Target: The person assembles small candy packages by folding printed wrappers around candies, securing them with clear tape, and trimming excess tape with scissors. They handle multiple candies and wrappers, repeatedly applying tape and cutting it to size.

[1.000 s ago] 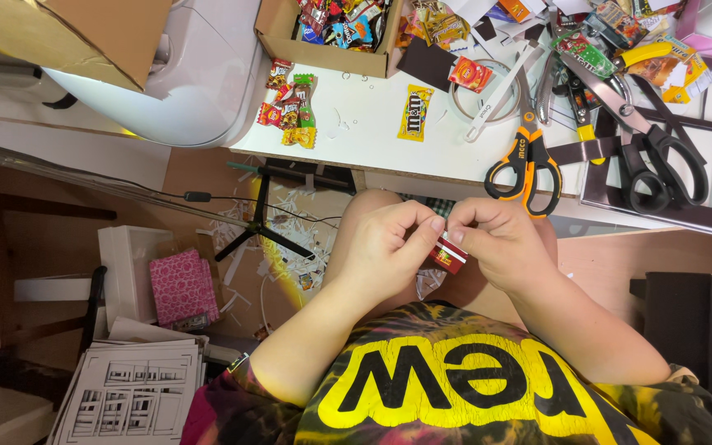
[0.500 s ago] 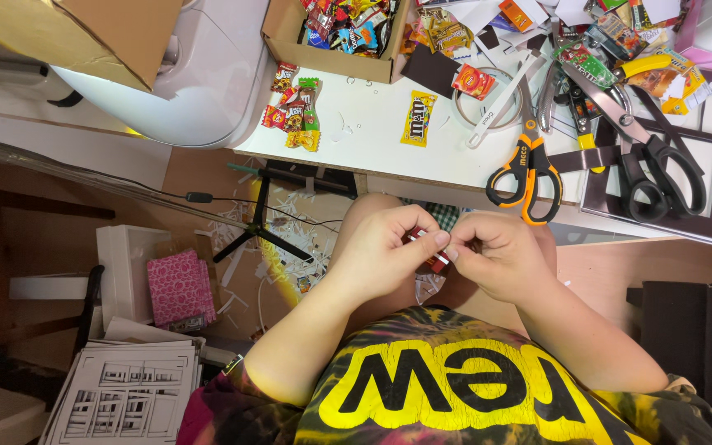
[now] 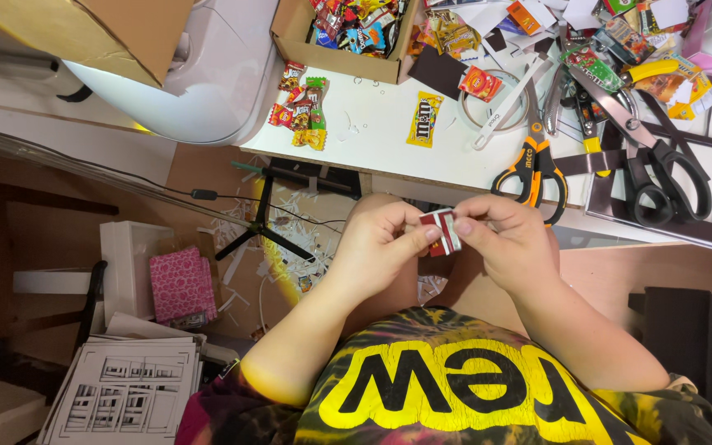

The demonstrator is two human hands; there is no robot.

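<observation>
Both hands meet near the worktop (image 3: 389,132) edge: the left hand (image 3: 377,247) and right hand (image 3: 508,239) each pinch a small red-and-white wrapper (image 3: 441,231) in their fingers, orange-handled scissors (image 3: 531,161) just beyond.

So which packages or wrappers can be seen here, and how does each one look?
Small red and white wrapper: pinched between both hands' fingers.
Yellow rectangular candy bag: flat on the white table.
Red, green and yellow candy packets: clustered near the table edge.
Brown cardboard box: filled with colourful candy packs.

One head-worn view, looking steeply down, close over the person's lap, the white table (image 3: 389,136) edge along the top.
</observation>
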